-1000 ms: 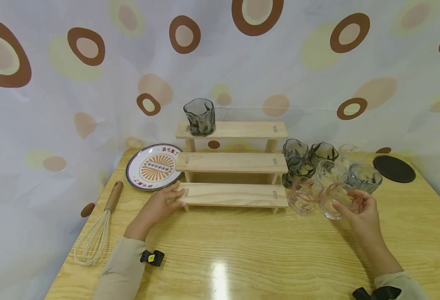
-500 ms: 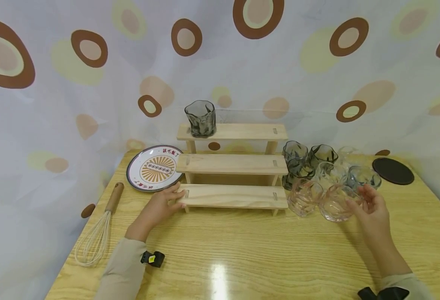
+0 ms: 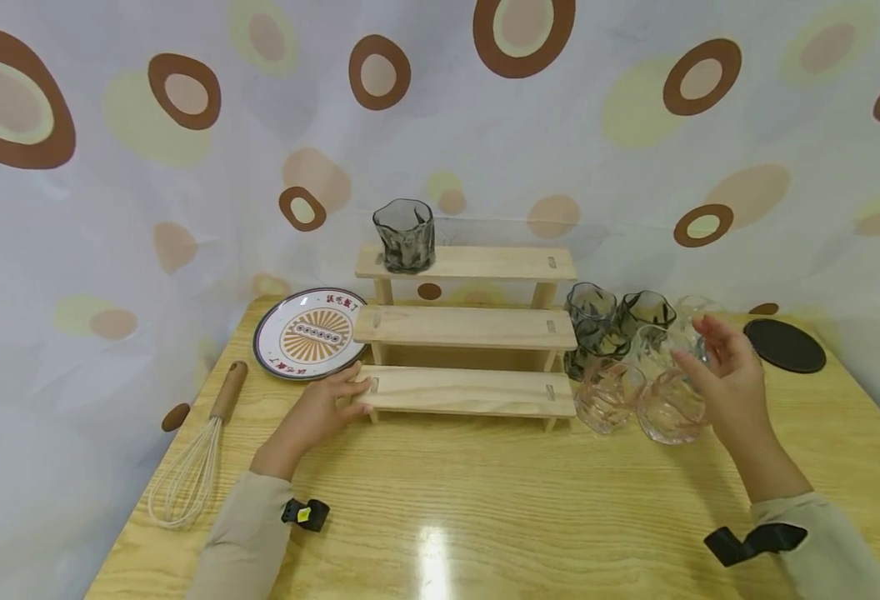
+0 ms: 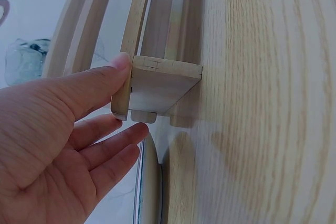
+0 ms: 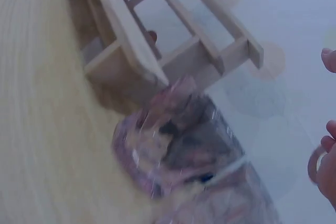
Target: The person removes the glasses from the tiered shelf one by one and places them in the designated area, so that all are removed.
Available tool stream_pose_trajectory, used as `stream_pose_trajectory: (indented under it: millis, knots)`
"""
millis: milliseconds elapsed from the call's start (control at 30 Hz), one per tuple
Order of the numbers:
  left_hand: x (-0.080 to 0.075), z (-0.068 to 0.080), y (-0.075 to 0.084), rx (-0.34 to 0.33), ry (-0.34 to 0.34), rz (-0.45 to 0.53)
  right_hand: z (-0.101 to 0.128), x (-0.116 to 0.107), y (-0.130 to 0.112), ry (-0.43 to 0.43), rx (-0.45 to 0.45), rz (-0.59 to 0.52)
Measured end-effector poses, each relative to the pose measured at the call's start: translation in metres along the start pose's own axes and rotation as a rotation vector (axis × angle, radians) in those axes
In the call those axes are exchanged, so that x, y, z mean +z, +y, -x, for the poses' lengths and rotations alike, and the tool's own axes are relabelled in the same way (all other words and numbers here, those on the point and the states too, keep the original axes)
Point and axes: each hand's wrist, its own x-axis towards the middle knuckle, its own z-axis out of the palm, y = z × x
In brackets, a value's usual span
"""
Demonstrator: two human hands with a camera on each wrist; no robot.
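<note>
A three-tier wooden shelf rack (image 3: 470, 392) stands mid-table, with one grey glass (image 3: 405, 237) upright on its top tier. My left hand (image 3: 325, 410) pinches the left end of the lowest board; the left wrist view shows the thumb (image 4: 113, 74) on one side and the index fingertip on the other. My right hand (image 3: 736, 387) hovers over the glasses right of the rack, fingers apart and holding nothing. Below it are two pink glasses, a left one (image 3: 608, 396) and a right one (image 3: 668, 408). Smoky grey glasses (image 3: 646, 312) and clear ones (image 3: 652, 348) stand behind. The hand hides the blue glass.
A patterned plate (image 3: 312, 333) lies left of the rack, its edge near my left fingers. A whisk (image 3: 203, 450) lies at the table's left edge. A black round mat (image 3: 785, 345) is at the back right. The patterned curtain (image 3: 485, 150) hangs behind.
My right hand has come off the right pink glass, swung right, then risen towards the back glasses. The left hand stays on the lowest board.
</note>
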Motion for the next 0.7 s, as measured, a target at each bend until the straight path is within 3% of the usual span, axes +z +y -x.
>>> stream_pose_trajectory:
  millis: [367,533,700]
  knots:
    - [-0.001,-0.002,0.002,0.009,0.000,-0.016,-0.046,0.087,-0.035,-0.184,-0.058,0.003]
    - [-0.002,-0.001,0.002,-0.003,-0.004,-0.006,-0.066,0.134,-0.047,-0.218,-0.105,-0.005]
    - [-0.001,-0.001,0.001,-0.015,-0.004,-0.003,-0.089,0.174,-0.050,-0.228,-0.081,-0.023]
